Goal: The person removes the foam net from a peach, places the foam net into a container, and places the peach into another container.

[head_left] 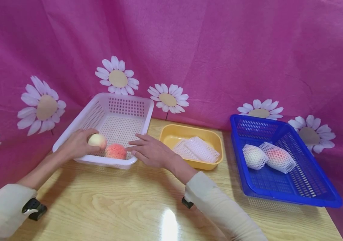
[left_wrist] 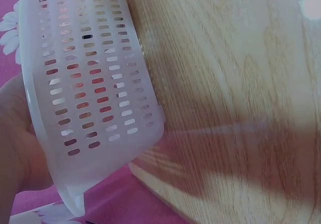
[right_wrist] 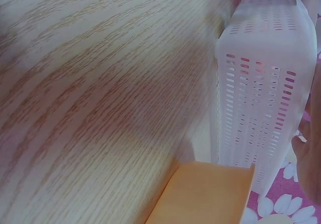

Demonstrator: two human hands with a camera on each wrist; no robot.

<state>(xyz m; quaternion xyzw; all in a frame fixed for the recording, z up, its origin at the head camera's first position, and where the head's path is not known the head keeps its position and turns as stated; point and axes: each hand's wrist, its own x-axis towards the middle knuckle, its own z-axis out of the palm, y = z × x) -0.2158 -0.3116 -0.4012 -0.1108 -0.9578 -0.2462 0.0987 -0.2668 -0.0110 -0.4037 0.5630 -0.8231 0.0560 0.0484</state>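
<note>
In the head view, my left hand (head_left: pixel 76 144) grips a pale yellow-pink peach (head_left: pixel 97 141) at the front left of the white plastic basket (head_left: pixel 106 161). Beside it in the basket lies a redder peach (head_left: pixel 115 151). My right hand (head_left: pixel 153 152) reaches across the basket's right front corner, fingers extended, its tips close to the red peach; whether they touch it I cannot tell. Through the basket's slotted wall, the left wrist view gives glimpses of red fruit. Part of the right hand (right_wrist: pixel 308 158) shows at the edge of the right wrist view.
A yellow tray (head_left: pixel 163 135) holding white foam net sleeves (head_left: pixel 200 149) stands right of the white basket. Farther right, a blue basket (head_left: pixel 280 195) contains two net-wrapped fruits, one pale (head_left: pixel 254 157), one reddish (head_left: pixel 279 159). Behind everything hangs a pink flowered cloth (head_left: pixel 213 60).
</note>
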